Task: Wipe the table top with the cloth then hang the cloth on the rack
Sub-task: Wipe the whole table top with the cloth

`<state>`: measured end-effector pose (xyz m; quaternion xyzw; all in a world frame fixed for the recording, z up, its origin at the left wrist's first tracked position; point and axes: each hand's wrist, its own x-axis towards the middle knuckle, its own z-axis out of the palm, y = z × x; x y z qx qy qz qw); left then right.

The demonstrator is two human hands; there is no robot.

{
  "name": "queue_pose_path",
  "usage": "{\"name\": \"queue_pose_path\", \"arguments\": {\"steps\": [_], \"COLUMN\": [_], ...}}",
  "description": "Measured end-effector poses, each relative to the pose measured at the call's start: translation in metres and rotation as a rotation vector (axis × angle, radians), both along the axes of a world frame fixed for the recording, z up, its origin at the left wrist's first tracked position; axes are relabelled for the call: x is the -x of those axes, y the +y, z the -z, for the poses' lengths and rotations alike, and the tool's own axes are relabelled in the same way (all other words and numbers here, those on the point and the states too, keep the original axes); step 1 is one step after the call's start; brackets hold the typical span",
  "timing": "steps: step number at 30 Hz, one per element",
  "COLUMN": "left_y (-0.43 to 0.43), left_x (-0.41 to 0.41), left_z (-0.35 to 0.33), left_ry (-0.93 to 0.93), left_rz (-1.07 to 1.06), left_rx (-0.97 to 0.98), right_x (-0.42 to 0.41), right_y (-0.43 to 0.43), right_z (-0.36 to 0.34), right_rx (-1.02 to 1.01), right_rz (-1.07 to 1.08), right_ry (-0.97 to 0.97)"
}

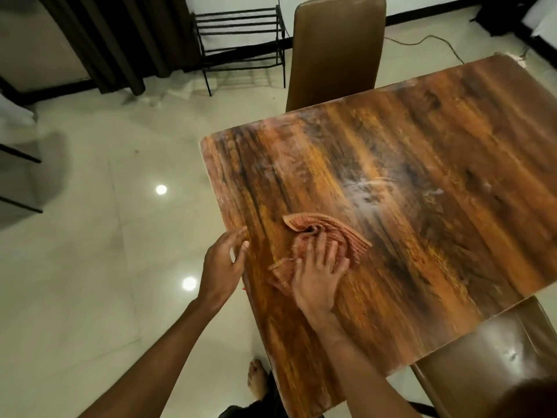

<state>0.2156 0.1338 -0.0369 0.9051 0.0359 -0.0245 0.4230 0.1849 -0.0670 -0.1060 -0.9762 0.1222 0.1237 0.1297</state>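
Note:
A crumpled reddish checked cloth lies on the wood-grain table top, near its left edge. My right hand presses flat on the cloth with fingers spread. At the table's left edge my left hand rests with fingers loosely apart, holding nothing. Pale dusty smears show on the table beyond the cloth. A black metal rack with horizontal bars stands on the floor at the back, left of the far chair.
One brown leather chair stands at the table's far side and another at its near right corner. Dark curtains hang at the back left. A cable runs over the glossy tiled floor. My bare foot shows below.

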Motion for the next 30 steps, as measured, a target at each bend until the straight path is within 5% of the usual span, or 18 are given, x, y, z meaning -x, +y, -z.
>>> {"name": "queue_pose_path", "arguments": {"steps": [4,10,17,23,30], "left_y": [-0.005,0.010,0.068,0.135,0.132], "left_x": [-0.041,-0.106,-0.199,-0.258,-0.287], "left_z": [0.006,0.012,0.036,0.039,0.028], "left_ry": [-0.016,-0.053,-0.082,-0.066,-0.018], "left_rz": [0.052,0.101,0.009,-0.052,0.026], "left_rx": [-0.045,-0.021,0.023,0.032,0.112], "right_x": [-0.051,-0.136,-0.200,-0.307,-0.257], "right_y": [0.020,-0.039,0.108,0.186,0.143], "right_z": [0.010,0.017,0.025,0.016,0.009], "right_rx": [-0.006,0.051,0.017,0.094,0.046], "right_rz": [-0.366,0.077,-0.384,-0.392,-0.220], "right_ry": [-0.048,-0.036,-0.111,-0.059,-0.025]}}
